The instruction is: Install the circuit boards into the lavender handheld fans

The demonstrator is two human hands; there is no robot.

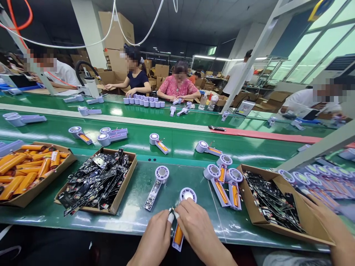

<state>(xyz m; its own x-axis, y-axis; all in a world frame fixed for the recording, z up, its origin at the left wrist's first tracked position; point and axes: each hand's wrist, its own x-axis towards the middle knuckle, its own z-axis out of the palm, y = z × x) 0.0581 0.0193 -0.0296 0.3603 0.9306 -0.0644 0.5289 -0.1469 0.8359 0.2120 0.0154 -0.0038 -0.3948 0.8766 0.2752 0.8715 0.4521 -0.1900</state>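
At the front edge of the bench, a lavender handheld fan (178, 240) lies under my hands, a round head at the top and an orange battery in its open handle. My right hand (198, 229) is closed over the handle just below the head, covering part of it. Close beside it on the left, my left hand (157, 232) pinches with white-covered fingertips at a small dark piece too small to name. Both hands' fingertips meet there. Another fan (154, 188), with a circuit board in its handle, lies just beyond my left hand.
Cardboard trays hold orange batteries (19, 171) and circuit boards (95, 177) on the left. Another board tray (266, 203) stands right, a person's hand (313, 203) beside it. Several fans (222, 184) lie between. Co-workers sit across the green line (183, 138).
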